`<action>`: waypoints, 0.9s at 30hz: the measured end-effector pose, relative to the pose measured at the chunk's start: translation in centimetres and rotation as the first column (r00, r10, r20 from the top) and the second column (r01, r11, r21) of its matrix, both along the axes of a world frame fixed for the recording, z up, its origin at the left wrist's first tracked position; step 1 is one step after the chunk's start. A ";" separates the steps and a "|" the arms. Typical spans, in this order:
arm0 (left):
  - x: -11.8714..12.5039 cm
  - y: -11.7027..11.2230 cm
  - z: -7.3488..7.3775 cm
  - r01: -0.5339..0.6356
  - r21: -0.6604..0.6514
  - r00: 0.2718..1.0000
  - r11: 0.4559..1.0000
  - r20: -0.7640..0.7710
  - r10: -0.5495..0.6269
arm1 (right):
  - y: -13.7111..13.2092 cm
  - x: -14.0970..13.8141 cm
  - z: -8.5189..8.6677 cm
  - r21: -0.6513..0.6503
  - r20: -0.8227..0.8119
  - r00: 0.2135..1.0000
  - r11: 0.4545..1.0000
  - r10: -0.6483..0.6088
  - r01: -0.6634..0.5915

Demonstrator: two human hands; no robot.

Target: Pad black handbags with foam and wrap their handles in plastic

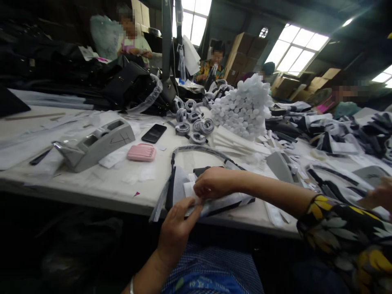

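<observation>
My left hand [176,226] is at the table's near edge, fingers pinched on the lower edge of a clear plastic sleeve [214,204] that holds a black strap. My right hand [214,181] comes in from the right in a flowered sleeve, with its fingers curled down on the top of the same sleeve and on white paper [190,188] beside it. A long black strap in a clear wrap [199,150] arcs across the table just behind my hands.
A grey tape dispenser [94,145], a pink pouch [141,152] and a black phone [154,133] lie at left. Coiled straps [196,122] and a stack of white rolls [243,108] stand behind. Black bags [134,87] fill the back. Other people work at the far side; a hand [378,195] shows at right.
</observation>
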State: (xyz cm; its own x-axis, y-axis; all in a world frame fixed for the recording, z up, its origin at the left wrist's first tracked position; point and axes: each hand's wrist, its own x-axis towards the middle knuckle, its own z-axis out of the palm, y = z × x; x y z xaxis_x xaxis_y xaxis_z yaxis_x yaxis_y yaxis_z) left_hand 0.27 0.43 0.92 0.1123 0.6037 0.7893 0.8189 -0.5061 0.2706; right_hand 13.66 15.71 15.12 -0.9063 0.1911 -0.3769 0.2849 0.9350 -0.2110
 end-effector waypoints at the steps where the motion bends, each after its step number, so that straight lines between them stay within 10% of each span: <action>1: 0.0 0.0 0.0 -0.003 0.008 1.000 1.000 -0.002 0.003 | 0.0 -0.7 0.1 0.035 0.050 0.998 0.999 0.025 -0.027; 13: -0.2 0.4 -0.2 0.111 0.040 0.993 0.993 0.045 -0.113 | 3.0 -4.7 -1.2 0.207 0.165 0.960 0.943 0.227 -0.259; 21: 0.0 0.3 -0.5 0.081 0.013 0.996 0.997 0.043 -0.081 | 7.3 -3.9 -3.8 0.007 0.013 0.995 0.995 -0.101 0.101; 27: 0.0 0.4 -0.3 0.080 0.018 0.996 0.997 0.033 -0.081 | 9.4 -2.3 -5.3 -0.438 -0.001 0.915 0.822 -0.404 0.363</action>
State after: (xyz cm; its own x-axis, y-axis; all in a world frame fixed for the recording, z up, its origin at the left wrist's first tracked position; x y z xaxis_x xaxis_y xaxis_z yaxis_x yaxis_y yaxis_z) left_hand 0.29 0.82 0.59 0.1331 0.5807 0.8032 0.7658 -0.5747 0.2886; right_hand 11.31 25.08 9.79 -0.8264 0.3729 -0.4218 0.5628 0.5692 -0.5994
